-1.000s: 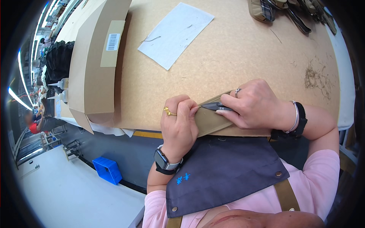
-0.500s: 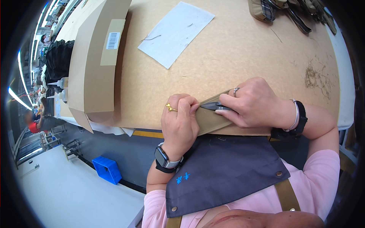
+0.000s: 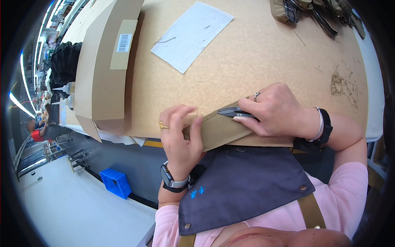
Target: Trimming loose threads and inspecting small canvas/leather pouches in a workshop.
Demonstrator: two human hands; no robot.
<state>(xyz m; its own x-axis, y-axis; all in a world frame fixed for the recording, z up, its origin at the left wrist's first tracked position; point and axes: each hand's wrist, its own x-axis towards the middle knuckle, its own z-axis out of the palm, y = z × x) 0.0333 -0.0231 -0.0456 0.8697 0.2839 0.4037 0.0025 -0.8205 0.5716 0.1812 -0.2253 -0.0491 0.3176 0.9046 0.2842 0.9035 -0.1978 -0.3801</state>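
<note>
Currently, my right hand (image 3: 275, 113) is gripping dark snips (image 3: 236, 112), probably steadying the khaki strap (image 3: 224, 132) that's lying across the bench's (image 3: 255, 61) near edge; my left hand (image 3: 175, 146) is curling loosely open by its left end, contact unclear.

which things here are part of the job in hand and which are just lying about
Seemingly in the job:
khaki strip
snips, in the right hand
left hand, at the strip

Seemingly just lying about:
white sheet
cardboard box
thread scraps
blue bin
</note>
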